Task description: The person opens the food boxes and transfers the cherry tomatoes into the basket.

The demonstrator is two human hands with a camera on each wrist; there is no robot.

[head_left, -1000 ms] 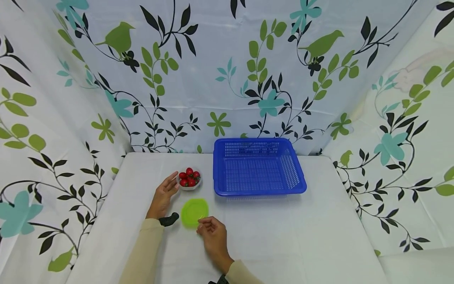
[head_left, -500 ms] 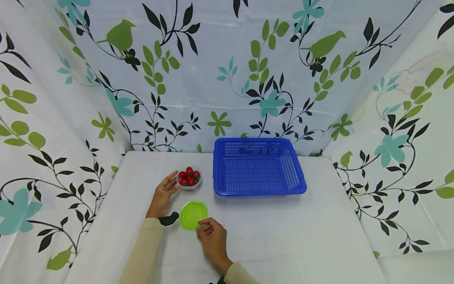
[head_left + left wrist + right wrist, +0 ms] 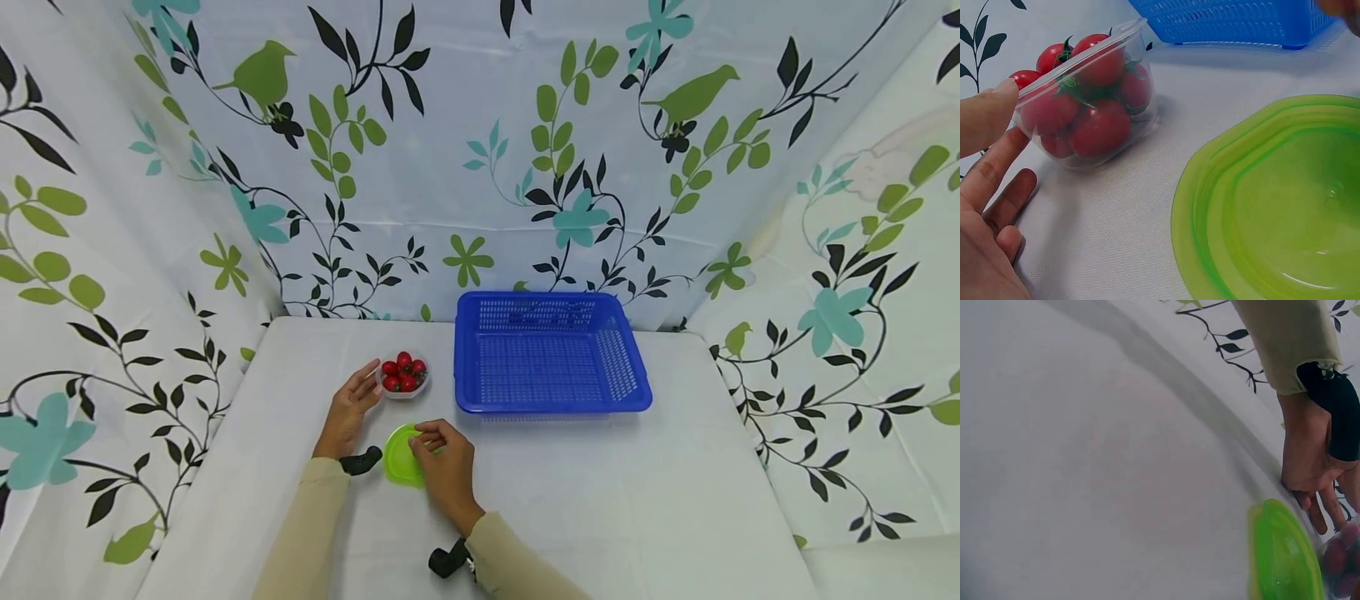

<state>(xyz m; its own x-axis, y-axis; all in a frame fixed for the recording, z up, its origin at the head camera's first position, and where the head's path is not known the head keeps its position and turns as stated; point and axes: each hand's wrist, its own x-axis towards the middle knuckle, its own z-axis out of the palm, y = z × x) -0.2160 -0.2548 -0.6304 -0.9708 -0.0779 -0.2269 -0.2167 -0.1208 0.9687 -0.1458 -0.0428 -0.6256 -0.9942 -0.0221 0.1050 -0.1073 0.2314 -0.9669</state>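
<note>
A clear plastic container [image 3: 402, 394] full of red tomatoes [image 3: 1102, 128] stands on the white table. My left hand [image 3: 348, 414] is at its left side; in the left wrist view the thumb [image 3: 988, 115] touches the rim and a fairly straight finger meets the wall below. Nearer me a green plastic lid [image 3: 399, 460] lies on the table. Over the lid's right part is my right hand [image 3: 447, 467], fingers loosely bent, nothing visible in them. In the left wrist view only a blurred bit of it shows above the lid; the right wrist view leaves it out.
A blue perforated plastic basket [image 3: 551, 411] stands at the back of the table, right of the container. Curtains printed with leaves and birds [image 3: 264, 75] enclose the back and sides. Black straps [image 3: 362, 461] are on both wrists.
The right hand, earlier at the lid's near right edge, has moved forward and now stands over the lid. The lid, blurred at first, lies still. The left hand stays beside the container.
</note>
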